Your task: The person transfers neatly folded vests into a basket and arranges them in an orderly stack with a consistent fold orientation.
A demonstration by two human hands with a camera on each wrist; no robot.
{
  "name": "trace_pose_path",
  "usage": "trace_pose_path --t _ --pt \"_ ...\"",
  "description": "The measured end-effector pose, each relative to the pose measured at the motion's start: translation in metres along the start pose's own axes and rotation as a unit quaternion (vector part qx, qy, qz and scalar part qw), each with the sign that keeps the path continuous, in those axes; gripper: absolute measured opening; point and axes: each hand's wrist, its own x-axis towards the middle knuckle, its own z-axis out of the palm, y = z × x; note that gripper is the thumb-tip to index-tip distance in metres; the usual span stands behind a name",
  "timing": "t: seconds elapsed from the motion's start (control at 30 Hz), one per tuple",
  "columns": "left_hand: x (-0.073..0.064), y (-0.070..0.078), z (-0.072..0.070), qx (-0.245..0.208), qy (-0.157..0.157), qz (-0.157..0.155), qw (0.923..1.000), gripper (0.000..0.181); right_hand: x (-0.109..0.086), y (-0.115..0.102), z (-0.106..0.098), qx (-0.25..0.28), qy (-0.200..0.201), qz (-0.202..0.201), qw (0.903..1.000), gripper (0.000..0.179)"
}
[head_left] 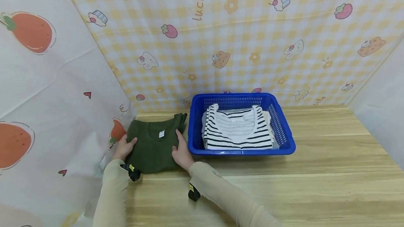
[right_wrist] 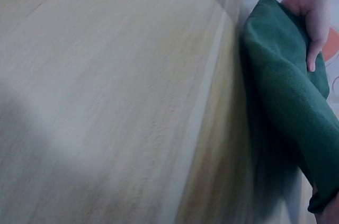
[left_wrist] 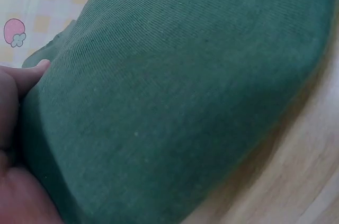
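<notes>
A folded dark green shirt (head_left: 154, 151) lies on the wooden table (head_left: 300, 185), just left of a blue basket. My left hand (head_left: 124, 147) grips its left edge, with the thumb (left_wrist: 37, 68) on top of the cloth (left_wrist: 185, 91). On the other side my right hand (head_left: 181, 151) holds the right edge, one finger stretched along it. In the right wrist view the shirt (right_wrist: 286, 91) curves up a little off the table, and my left hand (right_wrist: 312, 17) shows on its far side.
The blue plastic basket (head_left: 241, 151) holds a folded black-and-white striped shirt (head_left: 236, 130). A printed cloth wall (head_left: 47, 97) hangs close on the left, and a checked one stands behind. Bare wooden tabletop stretches to the front and right.
</notes>
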Motion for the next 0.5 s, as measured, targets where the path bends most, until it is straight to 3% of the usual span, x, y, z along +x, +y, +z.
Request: trace_pose_path --t 0.23,0.37,0.5 --pt "-0.002 0.002 -0.007 0.024 0.029 0.003 0.9993 0.054 -0.003 -0.014 -0.002 -0.004 0.008 -0.002 1.0000 0.061" --pt "-0.004 0.004 -0.016 0.035 0.025 0.002 0.9991 0.056 -0.006 -0.023 0.000 -0.042 0.013 0.012 0.9990 0.063" --pt "-0.008 0.009 -0.025 0.029 0.023 0.013 0.9992 0.055 -0.008 -0.031 0.000 -0.047 0.016 0.014 0.9987 0.063"
